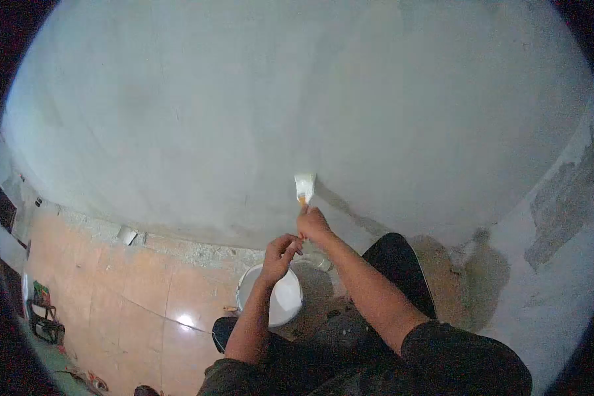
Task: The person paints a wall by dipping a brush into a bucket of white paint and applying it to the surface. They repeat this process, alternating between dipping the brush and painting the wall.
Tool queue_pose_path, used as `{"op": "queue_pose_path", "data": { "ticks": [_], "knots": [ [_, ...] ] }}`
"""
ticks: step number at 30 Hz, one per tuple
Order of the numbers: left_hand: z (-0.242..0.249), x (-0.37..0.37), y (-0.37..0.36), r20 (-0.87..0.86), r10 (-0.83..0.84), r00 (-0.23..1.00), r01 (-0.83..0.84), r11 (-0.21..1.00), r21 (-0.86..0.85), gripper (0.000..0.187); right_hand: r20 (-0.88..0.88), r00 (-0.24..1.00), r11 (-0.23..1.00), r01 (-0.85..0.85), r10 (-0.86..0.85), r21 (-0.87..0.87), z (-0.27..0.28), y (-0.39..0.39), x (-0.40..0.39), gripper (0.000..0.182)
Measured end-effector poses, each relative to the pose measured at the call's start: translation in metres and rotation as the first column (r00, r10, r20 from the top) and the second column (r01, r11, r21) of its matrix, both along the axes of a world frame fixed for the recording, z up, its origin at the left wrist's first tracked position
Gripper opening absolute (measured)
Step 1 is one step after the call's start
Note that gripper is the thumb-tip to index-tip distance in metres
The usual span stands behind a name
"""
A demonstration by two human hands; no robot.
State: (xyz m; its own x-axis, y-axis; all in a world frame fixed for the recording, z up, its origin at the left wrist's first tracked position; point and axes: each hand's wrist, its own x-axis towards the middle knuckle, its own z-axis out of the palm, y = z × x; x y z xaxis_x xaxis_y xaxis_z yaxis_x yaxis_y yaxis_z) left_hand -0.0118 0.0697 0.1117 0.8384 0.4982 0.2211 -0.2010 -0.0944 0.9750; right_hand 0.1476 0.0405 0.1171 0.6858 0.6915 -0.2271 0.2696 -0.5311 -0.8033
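Observation:
My right hand [314,224] is closed around the orange handle of a putty knife [305,187]. Its flared blade is coated white and lies against or very close to the grey wall [244,119]; contact is hard to judge. Just below and to the left is my left hand [281,257], its fingers loosely bent and apart, close to the handle's lower end. Nothing shows in it. Under my left hand stands a white bucket [298,303] with white material inside; my wrist and forearm hide part of it.
Rubble and dust [208,254] line the foot of the wall, where a small pale plate [127,235] lies. Tan tiles [138,284] cover the floor. A dark chair-like object [46,323] stands at the far left. My bent knee [396,264] is right of the bucket, near the side wall [541,290].

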Motion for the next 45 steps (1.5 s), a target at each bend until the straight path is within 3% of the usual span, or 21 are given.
{"op": "queue_pose_path", "data": {
  "ticks": [1, 3, 5, 7, 9, 11, 13, 14, 16, 18, 20, 28, 29, 31, 32, 33, 34, 36, 41, 43, 45],
  "knots": [
    [-0.004, -0.002, 0.002, -0.034, -0.004, 0.999, 0.006, 0.998, 0.062, 0.024, 0.146, 0.989, 0.992, -0.039, 0.022, 0.118, -0.055, 0.001, 0.011, 0.040],
    [-0.001, -0.004, 0.002, -0.066, -0.004, 0.998, 0.012, 0.992, 0.126, 0.025, 0.292, 0.956, 0.968, -0.095, 0.025, 0.230, -0.055, -0.004, 0.012, 0.036],
    [0.012, -0.005, -0.002, 0.003, 0.010, 1.000, -0.010, 0.998, 0.059, 0.027, -0.202, 0.963, 0.983, 0.170, -0.180, -0.067, 0.038, -0.020, -0.003, 0.031],
    [0.008, -0.004, 0.001, 0.011, 0.017, 1.000, -0.017, 0.999, 0.028, 0.028, -0.182, 0.983, 0.996, 0.039, -0.024, 0.082, 0.068, -0.020, 0.026, 0.031],
    [0.003, -0.003, 0.002, 0.012, 0.022, 1.000, -0.021, 1.000, -0.011, 0.029, -0.366, 0.926, 0.929, 0.215, -0.097, 0.300, 0.175, -0.031, 0.010, 0.029],
    [0.001, -0.002, 0.002, 0.038, 0.006, 0.999, -0.006, 1.000, 0.005, 0.030, -0.398, 0.917, 0.826, 0.198, 0.035, 0.528, 0.233, -0.039, 0.007, 0.031],
    [0.002, -0.002, 0.002, -0.006, 0.005, 1.000, -0.005, 1.000, 0.021, 0.031, -0.184, 0.982, 0.791, 0.145, -0.042, 0.594, 0.268, -0.044, -0.008, 0.035],
    [0.003, -0.002, 0.001, -0.044, 0.011, 0.999, -0.009, 0.999, 0.040, 0.031, -0.188, 0.981, 0.795, 0.150, -0.046, 0.588, 0.274, -0.044, -0.009, 0.035],
    [0.005, -0.003, 0.001, -0.027, 0.013, 1.000, -0.012, 0.999, 0.051, 0.030, 0.115, 0.978, 0.743, 0.054, -0.175, 0.668, 0.279, -0.042, -0.007, 0.040],
    [-0.001, 0.000, 0.005, 0.001, 0.006, 1.000, -0.006, 1.000, 0.021, 0.028, 0.110, 0.984, 0.821, 0.055, -0.142, 0.568, 0.252, -0.030, 0.013, 0.041],
    [0.008, -0.001, 0.001, -0.027, 0.019, 0.999, -0.019, 1.000, 0.006, 0.026, 0.421, 0.858, 0.886, 0.080, -0.294, 0.457, 0.186, -0.001, 0.045, 0.042],
    [0.011, -0.003, -0.002, -0.023, 0.009, 1.000, -0.007, 0.998, 0.061, 0.024, 0.367, 0.881, 0.950, 0.237, -0.299, 0.204, 0.018, -0.025, 0.013, 0.046],
    [0.010, -0.004, -0.004, -0.025, 0.005, 1.000, -0.004, 0.998, 0.062, 0.024, 0.489, 0.857, 0.984, 0.111, -0.166, 0.140, -0.015, -0.030, 0.017, 0.041],
    [0.008, -0.003, -0.006, 0.012, -0.026, 1.000, 0.025, 0.999, 0.036, 0.023, 0.598, 0.801, 0.998, -0.010, -0.030, 0.064, -0.007, -0.034, 0.010, 0.037],
    [0.007, -0.003, -0.007, 0.016, -0.026, 1.000, 0.025, 0.999, 0.039, 0.023, 0.169, 0.983, 0.997, 0.076, -0.072, -0.015, -0.002, -0.036, 0.007, 0.036],
    [0.006, -0.003, -0.008, 0.000, -0.044, 0.999, 0.044, 0.998, 0.055, 0.023, -0.289, 0.947, 0.986, 0.113, -0.144, -0.121, 0.016, -0.038, 0.002, 0.036],
    [0.008, -0.003, -0.009, -0.016, -0.061, 0.998, 0.062, 0.996, 0.071, 0.023, -0.283, 0.949, 0.987, 0.112, -0.141, -0.116, 0.025, -0.037, 0.004, 0.036],
    [0.005, -0.005, -0.009, 0.012, -0.073, 0.997, 0.072, 0.995, 0.064, 0.023, -0.487, 0.870, 0.982, 0.147, -0.071, 0.118, 0.043, -0.034, 0.011, 0.037],
    [0.004, -0.003, -0.009, 0.014, -0.087, 0.996, 0.087, 0.996, 0.028, 0.025, -0.500, 0.856, 0.919, 0.083, 0.133, 0.386, 0.213, -0.012, 0.016, 0.031],
    [0.005, -0.003, -0.009, -0.001, -0.078, 0.997, 0.078, 0.997, 0.027, 0.026, -0.476, 0.870, 0.899, 0.098, 0.131, 0.427, 0.271, -0.006, 0.008, 0.029],
    [0.001, -0.001, -0.007, -0.027, -0.078, 0.997, 0.079, 0.996, 0.030, 0.027, -0.228, 0.970, 0.849, 0.052, 0.082, 0.526, 0.306, -0.010, -0.010, 0.028]
  ]
}}
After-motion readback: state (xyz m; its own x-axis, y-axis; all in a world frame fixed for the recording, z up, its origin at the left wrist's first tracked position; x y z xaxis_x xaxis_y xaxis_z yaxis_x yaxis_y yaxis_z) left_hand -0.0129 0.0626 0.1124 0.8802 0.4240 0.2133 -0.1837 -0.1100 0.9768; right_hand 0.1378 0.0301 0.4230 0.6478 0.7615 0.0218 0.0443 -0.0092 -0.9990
